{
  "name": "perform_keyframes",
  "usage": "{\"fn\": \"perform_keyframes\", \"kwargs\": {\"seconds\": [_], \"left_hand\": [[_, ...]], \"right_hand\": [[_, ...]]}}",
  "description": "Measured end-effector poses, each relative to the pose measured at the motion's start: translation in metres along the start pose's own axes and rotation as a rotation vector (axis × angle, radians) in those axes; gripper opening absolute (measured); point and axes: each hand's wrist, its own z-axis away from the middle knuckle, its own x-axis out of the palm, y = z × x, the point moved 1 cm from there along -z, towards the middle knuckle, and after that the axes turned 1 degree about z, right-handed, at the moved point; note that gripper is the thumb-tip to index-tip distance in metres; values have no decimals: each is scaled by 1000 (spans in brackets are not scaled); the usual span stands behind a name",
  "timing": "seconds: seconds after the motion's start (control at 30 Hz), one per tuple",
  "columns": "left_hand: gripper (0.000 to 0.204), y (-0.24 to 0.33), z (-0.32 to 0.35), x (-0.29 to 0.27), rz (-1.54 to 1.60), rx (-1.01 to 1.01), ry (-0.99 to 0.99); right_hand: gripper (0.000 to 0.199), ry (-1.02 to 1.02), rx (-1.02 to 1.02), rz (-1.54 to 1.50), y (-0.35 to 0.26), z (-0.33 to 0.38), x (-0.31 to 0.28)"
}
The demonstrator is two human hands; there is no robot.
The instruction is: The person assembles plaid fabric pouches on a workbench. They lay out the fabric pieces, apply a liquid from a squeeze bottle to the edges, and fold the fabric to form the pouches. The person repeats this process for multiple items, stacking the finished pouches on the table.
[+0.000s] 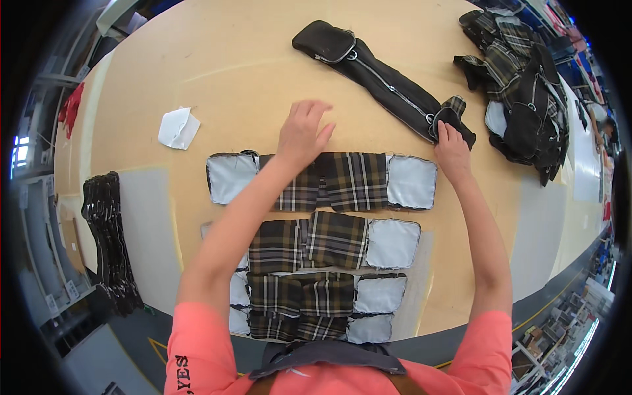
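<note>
A long black fabric piece (388, 82) with a silver zipper and a pouch at each end lies slantwise across the far side of the table. My right hand (453, 155) grips its near right end, with the fingers over the small pouch beside a plaid tab (453, 103). My left hand (303, 135) hovers left of that piece, thumb and fingers apart, holding nothing. Below it lies a plaid strip (357, 181) with pale lining patches at both ends; my left forearm hides part of it. Nearer me are several similar plaid strips (337, 241), laid out in rows.
At the far right is a heap of black and plaid pieces (526, 99). A stack of dark strips (108, 237) hangs over the table's left edge. A white scrap (178, 128) lies left of my left hand. Red cloth (71, 110) is at the far left.
</note>
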Motion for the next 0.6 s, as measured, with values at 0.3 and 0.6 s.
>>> {"fn": "perform_keyframes", "kwargs": {"seconds": [0.3,0.6], "left_hand": [[75,-13,-84,80,-240,109,99],[35,-91,-106,10,20,39,-54]], "right_hand": [[23,-83,-8,-436,32,-53,-91],[27,-315,58,-636,74,-70,-183]]}}
